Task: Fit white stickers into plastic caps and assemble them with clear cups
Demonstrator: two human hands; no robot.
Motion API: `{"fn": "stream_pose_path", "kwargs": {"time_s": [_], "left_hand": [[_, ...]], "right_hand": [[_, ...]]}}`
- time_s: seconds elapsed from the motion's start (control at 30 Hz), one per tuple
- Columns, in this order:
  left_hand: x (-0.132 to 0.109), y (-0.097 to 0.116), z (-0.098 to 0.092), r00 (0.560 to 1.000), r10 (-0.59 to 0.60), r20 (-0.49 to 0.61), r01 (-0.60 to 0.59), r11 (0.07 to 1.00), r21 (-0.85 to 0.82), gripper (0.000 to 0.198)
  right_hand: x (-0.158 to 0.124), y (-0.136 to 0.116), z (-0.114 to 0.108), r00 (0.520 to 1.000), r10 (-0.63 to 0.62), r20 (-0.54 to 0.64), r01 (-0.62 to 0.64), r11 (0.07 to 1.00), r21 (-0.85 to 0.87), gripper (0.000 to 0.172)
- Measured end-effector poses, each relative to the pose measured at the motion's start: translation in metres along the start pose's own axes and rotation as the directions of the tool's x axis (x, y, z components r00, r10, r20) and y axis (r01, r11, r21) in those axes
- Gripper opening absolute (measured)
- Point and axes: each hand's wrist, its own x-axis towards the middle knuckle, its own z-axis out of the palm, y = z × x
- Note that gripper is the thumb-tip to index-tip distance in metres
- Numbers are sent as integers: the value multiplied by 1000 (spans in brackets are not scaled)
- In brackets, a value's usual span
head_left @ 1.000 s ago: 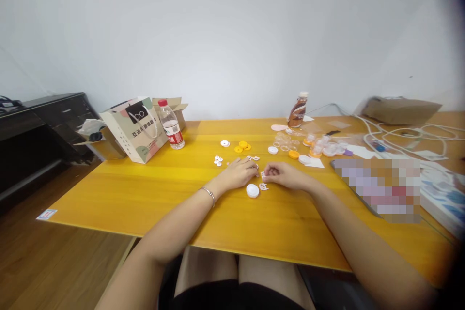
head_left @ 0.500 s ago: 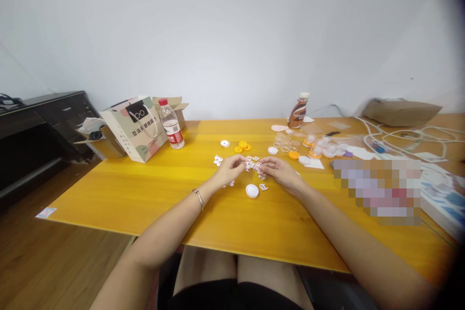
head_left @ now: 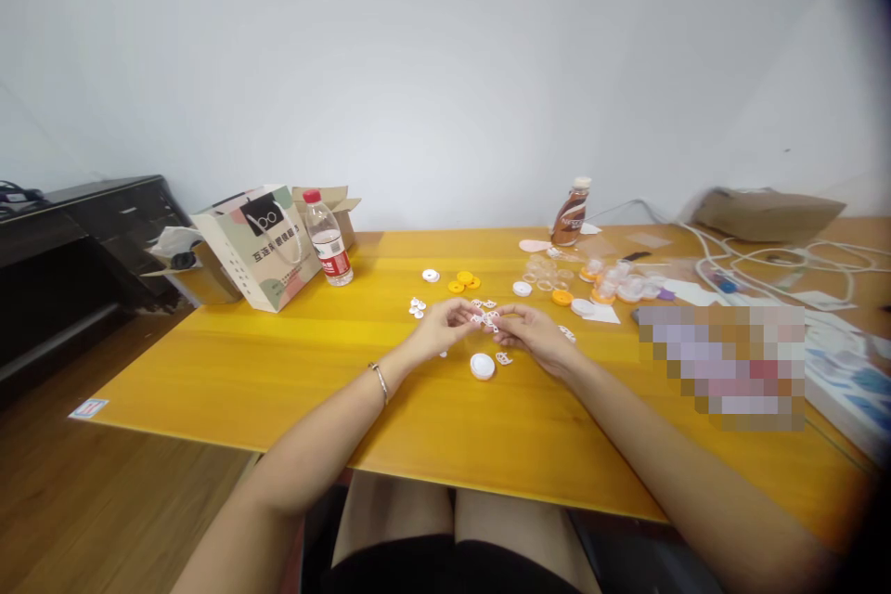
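My left hand [head_left: 449,329] and my right hand [head_left: 533,334] meet over the middle of the table, fingers pinched. Between them they hold a small white openwork plastic piece [head_left: 485,321], partly covered by the fingertips. Just beyond the fingers lie similar white pieces [head_left: 489,303]. Nearer to me, a round white cap [head_left: 483,367] rests on the wood beside another openwork piece [head_left: 504,358]. A further white piece [head_left: 567,333] shows to the right of my right hand. Small white round parts [head_left: 417,307] are grouped left of my left hand.
Behind the hands are yellow discs [head_left: 465,281], white discs [head_left: 431,276] and clear rings [head_left: 547,274]. Orange-rimmed clear containers [head_left: 623,283] cluster to the right. A water bottle [head_left: 329,239] and paper bag [head_left: 261,246] stand left; a brown bottle [head_left: 571,213] stands at the back. White cables [head_left: 752,274] spread right.
My hands have drawn slightly closer together around the white piece. The white piece right of my right hand now shows more fully. The other things on the table stay put.
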Motion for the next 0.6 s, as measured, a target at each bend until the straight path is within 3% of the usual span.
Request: {"fn": "stream_pose_path", "kwargs": {"time_s": [0.23, 0.6], "left_hand": [[-1, 9, 2, 997, 78, 17, -79, 995, 62, 18], [-2, 2, 1, 976, 215, 18, -215, 960, 180, 19]], "right_hand": [[-2, 0, 3, 997, 21, 69, -27, 996, 85, 8], [-5, 1, 3, 987, 53, 151, -65, 995, 78, 8]]}}
